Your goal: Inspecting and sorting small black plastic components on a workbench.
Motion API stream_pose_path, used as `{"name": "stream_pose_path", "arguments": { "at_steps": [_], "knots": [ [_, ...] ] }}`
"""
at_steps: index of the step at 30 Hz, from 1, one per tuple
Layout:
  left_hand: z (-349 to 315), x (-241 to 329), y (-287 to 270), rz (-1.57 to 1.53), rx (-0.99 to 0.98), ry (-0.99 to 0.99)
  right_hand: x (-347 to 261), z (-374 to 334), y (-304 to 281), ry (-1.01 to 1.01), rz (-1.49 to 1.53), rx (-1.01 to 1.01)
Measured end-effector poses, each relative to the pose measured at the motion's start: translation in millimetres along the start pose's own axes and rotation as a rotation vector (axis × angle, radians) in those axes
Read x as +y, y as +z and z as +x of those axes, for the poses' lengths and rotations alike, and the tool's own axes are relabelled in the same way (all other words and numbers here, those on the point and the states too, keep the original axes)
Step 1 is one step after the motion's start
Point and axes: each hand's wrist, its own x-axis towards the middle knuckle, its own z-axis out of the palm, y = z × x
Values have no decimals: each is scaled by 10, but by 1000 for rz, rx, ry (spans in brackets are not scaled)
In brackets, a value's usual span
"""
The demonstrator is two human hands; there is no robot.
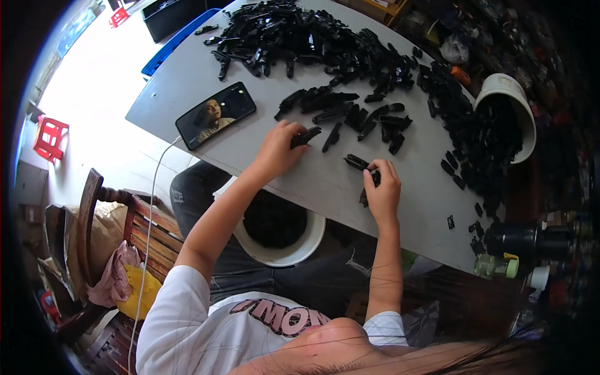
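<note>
My left hand (279,152), over the near part of the grey table (250,150), grips a slim black plastic piece (306,137) between thumb and fingers. To its right, my right hand (383,192) is closed on a small black plastic piece (375,177), partly hidden by the fingers. Another long black plastic piece (357,162) lies at the fingertips of that hand; whether it is joined to the held one I cannot tell. Just beyond both hands lies a loose group of similar black pieces (331,115).
A large heap of black pieces (275,37) covers the far table. More spill from a tipped white bucket (506,87) at right. A phone (215,117) with a white cable (153,187) rests at left. Below the table edge stands a white bucket (315,240) of black pieces.
</note>
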Motion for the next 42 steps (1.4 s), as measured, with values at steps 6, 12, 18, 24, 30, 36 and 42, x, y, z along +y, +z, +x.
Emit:
{"name": "stream_pose_path", "arguments": {
  "at_steps": [6, 12, 18, 24, 30, 36, 42],
  "knots": [
    [-364, 483, -78, -255, -196, -141, -294, -81, -67, 379, 895, -305],
    [-563, 636, -89, -305, -284, 69, -526, -150, 78, 439, 880, -162],
    [-644, 600, -129, -363, -321, 73, -585, -270, 98, 481, 959, -210],
    [-764, 517, -268, -629, -394, 52, -628, -308, 149, 266, 882, -340],
    [-994, 427, -362, -422, -495, -12, -685, -548, 282, 395, 923, -494],
    [-751, 350, -519, -91, -507, 196, -631, -575, 257, 233, 887, -424],
    [60, 425, 87, 247, 13, 40, 461, 304, -80, 163, -33, 193]
  ]
}}
